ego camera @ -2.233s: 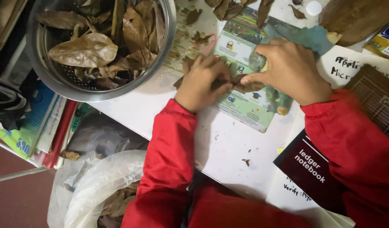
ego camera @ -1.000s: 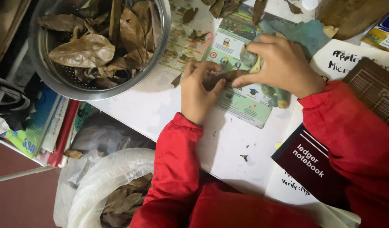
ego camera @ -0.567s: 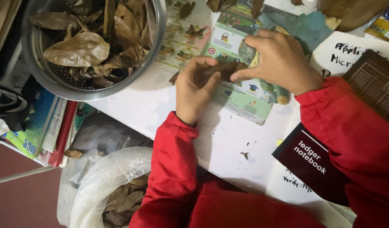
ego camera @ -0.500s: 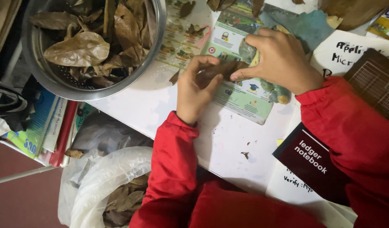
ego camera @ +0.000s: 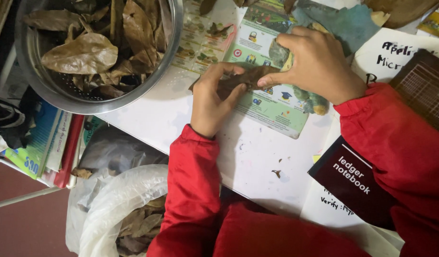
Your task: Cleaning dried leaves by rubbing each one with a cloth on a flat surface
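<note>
Hands first: your left hand (ego camera: 211,101) and your right hand (ego camera: 314,64) meet over one dry brown leaf (ego camera: 245,77) that lies on the printed green leaflet (ego camera: 276,107) on the white table (ego camera: 248,157). Your left hand is half curled, its fingers (ego camera: 234,94) bent down onto the near end of the leaf and the thumb arched above it, so the leaf is pinched there rather than lifted. Your right hand is cupped, its forefinger pressing the other end of the leaf flat against the leaflet, while the remaining fingers curl around a greenish, crumpled scrap (ego camera: 305,95) under the palm; you cannot tell from this view how firmly that scrap is held. The two hands sit just beside each other, fingertips nearly touching across the leaf.

Up and to your left, a steel colander bowl (ego camera: 62,93) holds a heap of similar brown leaves. Below the table edge, a clear plastic bag (ego camera: 119,200) holds more leaves. By your right sleeve lies a dark notebook (ego camera: 353,181), resting on white papers.
</note>
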